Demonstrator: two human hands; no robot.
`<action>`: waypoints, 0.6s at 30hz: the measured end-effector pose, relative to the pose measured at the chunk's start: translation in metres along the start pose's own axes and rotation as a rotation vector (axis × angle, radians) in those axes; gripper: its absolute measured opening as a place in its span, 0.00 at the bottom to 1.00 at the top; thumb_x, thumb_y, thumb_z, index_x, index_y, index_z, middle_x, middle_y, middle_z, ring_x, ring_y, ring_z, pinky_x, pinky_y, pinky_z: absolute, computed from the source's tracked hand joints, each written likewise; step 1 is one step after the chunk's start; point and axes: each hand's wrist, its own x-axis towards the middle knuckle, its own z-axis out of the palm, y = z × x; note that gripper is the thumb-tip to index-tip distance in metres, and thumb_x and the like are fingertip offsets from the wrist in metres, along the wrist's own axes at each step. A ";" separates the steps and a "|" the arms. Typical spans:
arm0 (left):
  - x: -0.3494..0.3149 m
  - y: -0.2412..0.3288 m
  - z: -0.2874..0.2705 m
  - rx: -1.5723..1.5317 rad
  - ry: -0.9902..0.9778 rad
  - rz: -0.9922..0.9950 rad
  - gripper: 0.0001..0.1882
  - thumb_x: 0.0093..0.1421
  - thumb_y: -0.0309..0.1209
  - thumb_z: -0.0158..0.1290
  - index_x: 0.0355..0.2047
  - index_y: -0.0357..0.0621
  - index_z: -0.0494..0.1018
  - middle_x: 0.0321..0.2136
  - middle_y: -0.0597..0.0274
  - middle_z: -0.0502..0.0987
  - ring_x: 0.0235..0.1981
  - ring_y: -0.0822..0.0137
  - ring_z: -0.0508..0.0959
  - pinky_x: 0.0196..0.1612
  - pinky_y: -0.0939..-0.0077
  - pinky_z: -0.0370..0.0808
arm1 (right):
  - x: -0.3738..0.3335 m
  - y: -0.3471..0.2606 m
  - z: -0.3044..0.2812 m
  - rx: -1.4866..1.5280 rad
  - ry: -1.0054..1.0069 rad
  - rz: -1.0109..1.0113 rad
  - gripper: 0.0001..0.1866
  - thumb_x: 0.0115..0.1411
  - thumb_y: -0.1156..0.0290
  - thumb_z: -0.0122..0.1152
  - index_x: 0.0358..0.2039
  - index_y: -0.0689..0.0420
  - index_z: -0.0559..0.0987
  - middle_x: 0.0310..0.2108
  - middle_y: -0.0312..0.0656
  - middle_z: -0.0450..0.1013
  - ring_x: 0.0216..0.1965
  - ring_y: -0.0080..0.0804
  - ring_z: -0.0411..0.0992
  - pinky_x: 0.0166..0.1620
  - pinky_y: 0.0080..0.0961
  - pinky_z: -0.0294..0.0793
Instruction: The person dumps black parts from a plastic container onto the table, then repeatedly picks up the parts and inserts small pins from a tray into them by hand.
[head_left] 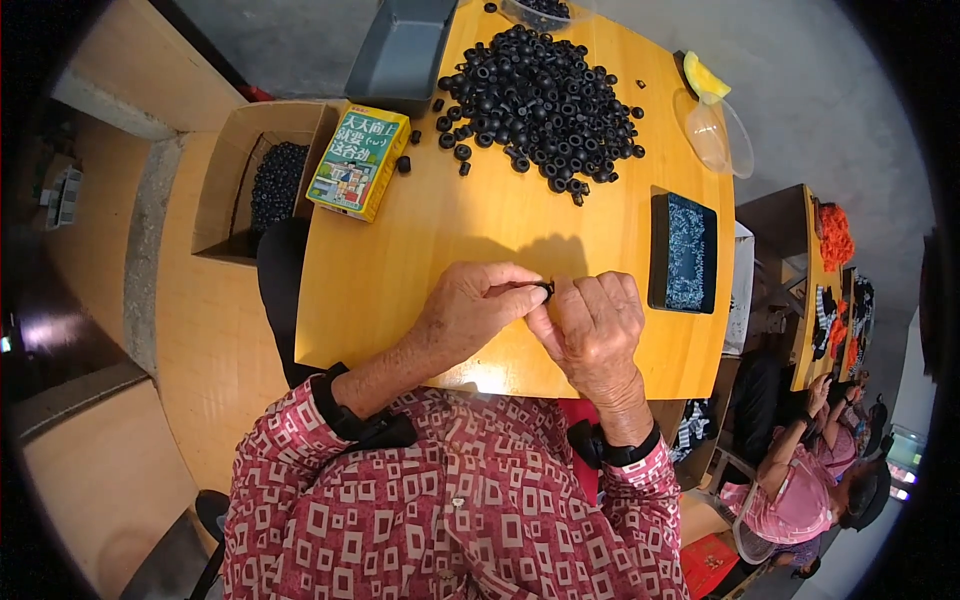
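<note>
Over the near part of the table, my left hand (pixel 475 308) and my right hand (pixel 597 322) meet at the fingertips. Between them is a small black rubber-like part (pixel 545 288). My left thumb and forefinger pinch it from one side, and my right fingers close in from the other, covering much of it. Whether a second tiny piece is in the right fingers cannot be made out. Beyond my hands spreads a heap of small round black parts (pixel 545 110), some with a hole in the middle. To the right lies a shallow black tray (pixel 657 250) with many tiny pale pieces.
A yellow-and-green carton (pixel 358 162) stands at the table's left edge, beside a dark grey bin (pixel 395 60). A cardboard box (pixel 222 200) further left holds more dark parts. Right of the heap are a clear plastic container (pixel 708 140) and a yellow piece (pixel 705 78). Co-workers (pixel 800 480) sit at right.
</note>
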 end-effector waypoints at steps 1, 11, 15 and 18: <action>0.000 0.001 0.000 0.000 0.000 0.001 0.16 0.61 0.34 0.58 0.42 0.33 0.80 0.28 0.65 0.82 0.31 0.79 0.77 0.37 0.80 0.75 | 0.000 0.000 0.000 0.000 0.000 -0.001 0.12 0.51 0.68 0.70 0.29 0.62 0.77 0.20 0.40 0.65 0.24 0.37 0.67 0.33 0.34 0.67; 0.008 0.001 0.007 -0.238 0.030 0.058 0.21 0.70 0.40 0.49 0.52 0.34 0.73 0.41 0.60 0.79 0.44 0.72 0.76 0.51 0.75 0.72 | 0.007 -0.006 0.002 0.066 0.034 0.018 0.13 0.45 0.71 0.74 0.23 0.57 0.75 0.20 0.39 0.65 0.24 0.37 0.65 0.31 0.32 0.65; 0.010 0.007 0.021 -0.354 -0.064 0.061 0.24 0.74 0.44 0.39 0.56 0.36 0.71 0.50 0.54 0.75 0.53 0.68 0.73 0.59 0.71 0.67 | 0.009 -0.011 0.017 0.176 0.099 -0.001 0.12 0.43 0.70 0.73 0.25 0.58 0.77 0.22 0.39 0.67 0.26 0.37 0.66 0.33 0.33 0.66; 0.012 0.006 0.025 -0.393 -0.079 0.071 0.26 0.74 0.46 0.36 0.55 0.35 0.71 0.49 0.54 0.75 0.52 0.65 0.74 0.60 0.71 0.67 | 0.004 -0.011 0.022 0.192 0.106 0.012 0.12 0.43 0.70 0.73 0.26 0.58 0.78 0.23 0.39 0.68 0.27 0.37 0.67 0.34 0.33 0.66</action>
